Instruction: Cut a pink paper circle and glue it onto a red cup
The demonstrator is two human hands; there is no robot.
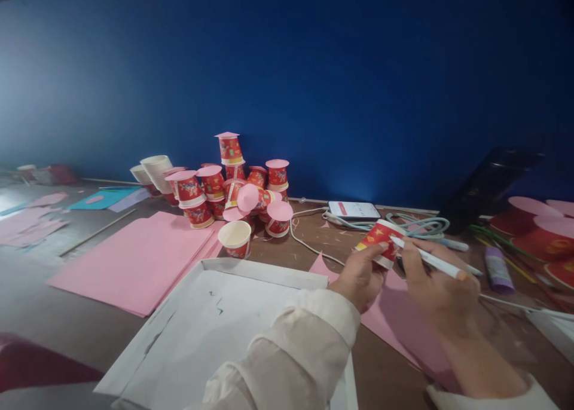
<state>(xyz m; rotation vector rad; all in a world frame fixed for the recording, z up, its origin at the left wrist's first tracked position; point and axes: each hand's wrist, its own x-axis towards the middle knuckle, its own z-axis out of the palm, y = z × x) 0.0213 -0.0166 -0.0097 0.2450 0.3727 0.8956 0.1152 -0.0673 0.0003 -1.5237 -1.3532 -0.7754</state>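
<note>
We face a deep blue wall (314, 81) across the upper frame, with a brown tabletop (376, 374) below it. Right of centre, our left hand (365, 275) grasps a red paper cup (376, 235) with yellow star patterns, tipped on its side. Our right hand (442, 293) grips a white marker (437, 262) with an orange end; its tip lies at the cup's printed wall, though we cannot tell whether it touches. Under both hands we see a pink sheet (394, 320).

At the centre of the frame we have a cluster of red cups (188, 189), many upside down and topped with pink paper discs (278, 164). Just in front, one upright cup (240, 251) stands open. White-rimmed cups (158, 170) nest in tilted stacks behind, towards the left.

Pink paper (134, 260) lies in a pile left of centre, beside a white shallow tray (260, 272) in the lower middle. Beyond our hands rest a smartphone (354, 210) and a coiled cable (421, 223); at the right, a purple glue stick (497, 266) and a dark bottle (487, 183).
</note>
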